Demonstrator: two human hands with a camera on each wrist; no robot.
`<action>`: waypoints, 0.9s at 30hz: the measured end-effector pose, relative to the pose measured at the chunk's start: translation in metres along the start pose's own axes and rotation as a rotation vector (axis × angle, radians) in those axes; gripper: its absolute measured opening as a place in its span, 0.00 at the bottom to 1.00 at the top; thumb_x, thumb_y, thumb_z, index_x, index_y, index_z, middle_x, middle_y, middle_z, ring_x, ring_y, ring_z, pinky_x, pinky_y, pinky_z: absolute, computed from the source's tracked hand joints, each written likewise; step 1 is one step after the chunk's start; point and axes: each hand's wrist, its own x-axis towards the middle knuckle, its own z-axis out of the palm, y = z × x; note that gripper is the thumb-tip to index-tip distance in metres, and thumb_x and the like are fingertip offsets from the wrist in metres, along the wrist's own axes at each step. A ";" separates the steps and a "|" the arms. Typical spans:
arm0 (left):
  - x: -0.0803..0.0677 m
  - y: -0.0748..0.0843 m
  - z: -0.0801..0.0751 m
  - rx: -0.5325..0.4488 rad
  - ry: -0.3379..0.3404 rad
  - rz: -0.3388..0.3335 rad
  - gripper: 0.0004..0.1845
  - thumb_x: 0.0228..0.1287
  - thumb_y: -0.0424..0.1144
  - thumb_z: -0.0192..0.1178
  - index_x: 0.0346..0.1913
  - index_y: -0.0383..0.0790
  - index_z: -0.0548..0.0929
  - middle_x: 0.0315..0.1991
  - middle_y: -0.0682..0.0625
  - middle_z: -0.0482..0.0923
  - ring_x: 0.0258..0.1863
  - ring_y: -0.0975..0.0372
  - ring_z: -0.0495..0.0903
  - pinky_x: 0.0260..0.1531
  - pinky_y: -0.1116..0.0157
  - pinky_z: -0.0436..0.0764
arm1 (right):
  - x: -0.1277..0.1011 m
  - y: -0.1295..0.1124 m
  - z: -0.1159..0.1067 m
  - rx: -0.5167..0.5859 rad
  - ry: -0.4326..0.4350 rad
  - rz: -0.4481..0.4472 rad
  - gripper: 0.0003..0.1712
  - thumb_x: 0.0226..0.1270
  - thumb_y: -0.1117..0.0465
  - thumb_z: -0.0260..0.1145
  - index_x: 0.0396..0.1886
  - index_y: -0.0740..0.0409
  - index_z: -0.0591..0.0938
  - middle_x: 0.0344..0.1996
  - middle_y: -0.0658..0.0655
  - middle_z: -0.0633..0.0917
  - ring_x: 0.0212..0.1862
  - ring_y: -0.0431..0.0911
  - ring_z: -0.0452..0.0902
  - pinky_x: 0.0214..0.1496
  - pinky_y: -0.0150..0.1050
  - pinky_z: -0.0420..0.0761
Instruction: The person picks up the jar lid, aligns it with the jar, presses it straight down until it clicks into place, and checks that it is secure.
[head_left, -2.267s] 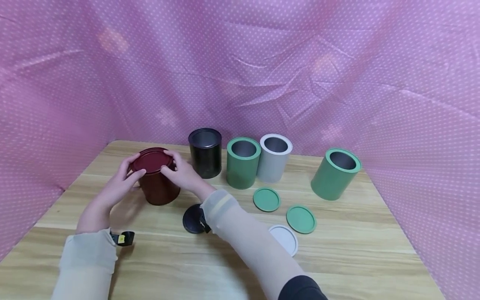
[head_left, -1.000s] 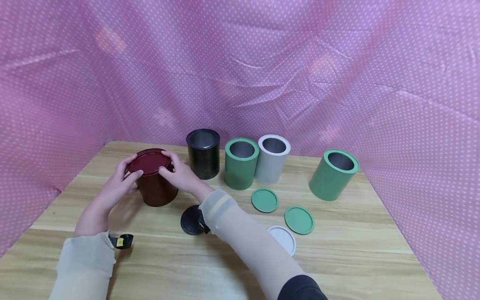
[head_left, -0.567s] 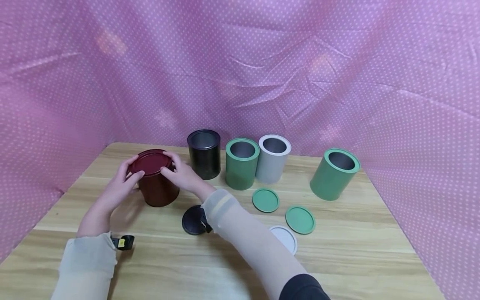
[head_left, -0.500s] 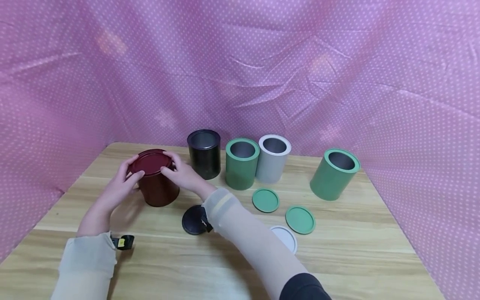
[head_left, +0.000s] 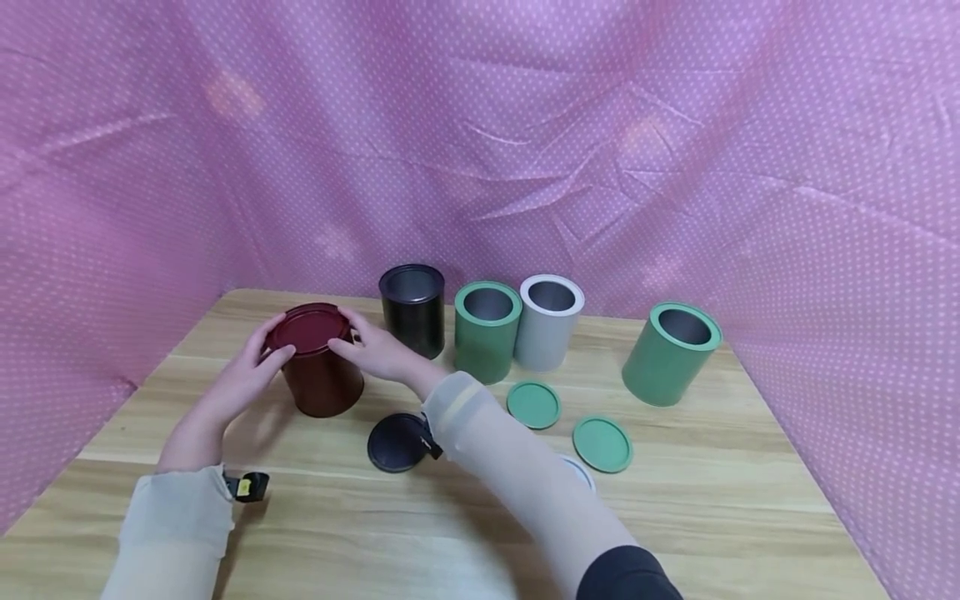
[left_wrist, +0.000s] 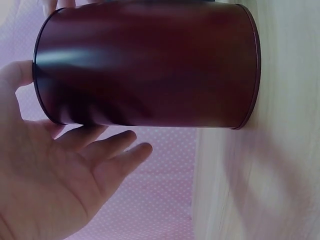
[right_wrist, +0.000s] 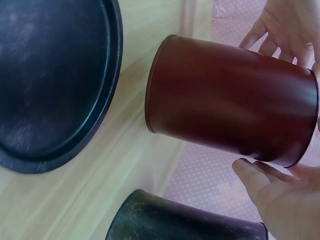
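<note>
Lid (head_left: 310,327) between both hands' fingers (head_left: 279,356)

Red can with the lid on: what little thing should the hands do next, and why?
Probably press the red lid down evenly. Both hands, left hand and right hand, hold its rim atop the red can, so it seems placed; whether it is fully seated can't be seen.

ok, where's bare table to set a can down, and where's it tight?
Bare: the near table in front of the lids, and the gap between grey can and right green can. Tight: black can, middle green can and grey can stand close together.
</note>
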 end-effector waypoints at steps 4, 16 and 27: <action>0.000 -0.002 0.001 0.017 0.009 -0.008 0.36 0.77 0.48 0.42 0.78 0.42 0.40 0.74 0.28 0.46 0.71 0.33 0.50 0.64 0.34 0.57 | -0.008 -0.001 -0.005 -0.043 -0.017 0.010 0.39 0.73 0.42 0.53 0.78 0.44 0.51 0.74 0.51 0.63 0.74 0.48 0.60 0.71 0.47 0.67; 0.003 -0.005 -0.002 0.007 0.040 -0.002 0.37 0.76 0.49 0.43 0.78 0.43 0.39 0.75 0.28 0.42 0.70 0.29 0.48 0.65 0.33 0.54 | -0.036 0.000 -0.026 -0.187 0.025 -0.019 0.38 0.73 0.44 0.54 0.78 0.44 0.52 0.75 0.51 0.60 0.74 0.47 0.57 0.74 0.45 0.62; -0.009 0.010 0.007 0.098 0.216 0.136 0.37 0.73 0.48 0.50 0.78 0.45 0.47 0.78 0.37 0.40 0.75 0.39 0.37 0.66 0.31 0.44 | -0.066 0.008 -0.038 -0.219 0.012 -0.025 0.39 0.73 0.45 0.55 0.78 0.48 0.53 0.76 0.52 0.58 0.76 0.44 0.51 0.76 0.41 0.56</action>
